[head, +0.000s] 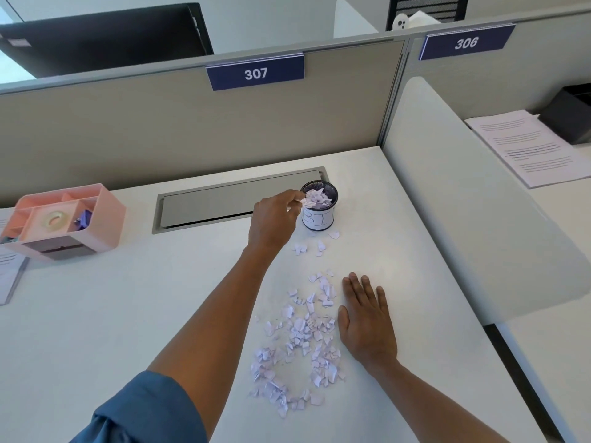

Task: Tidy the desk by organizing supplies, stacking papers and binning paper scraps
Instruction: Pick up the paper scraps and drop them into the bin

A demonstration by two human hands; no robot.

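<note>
- We are at the step of putting paper scraps into the bin; our left hand (pixel 274 220) is at the left rim of the small bin (pixel 319 210), with the fingers curled over the opening.
- We think the fingers pinch a few scraps or are just letting them fall, but the fingertips are partly hidden, so we cannot tell for sure what is between them.
- Our right hand (pixel 364 322) lies flat on the desk (pixel 128 314) with straight fingers and holds nothing; it touches the right edge of the pile of scraps (pixel 299 340).
- The bin stands far on the desk, just right of the grey cable cover (pixel 236 199). It is a dark mesh cup with a white label, and it already looks filled to the top with pale scraps.
- The pile is near us, between our two arms. The scraps are small, torn, pale lilac-white pieces, some curled, spread loosely; a few single pieces (pixel 315 246) lie just in front of the bin.
- In our judgement most of the scraps are not yet in the bin, so this step is far from finished.
- The next move calls for gathering the pile into a tighter heap and taking a bigger portion; because the bin is so full, the scraps may need pressing down or they can spill over.
- A pink organizer (pixel 105 219) with a tape roll (pixel 53 219) stands far left.
</note>
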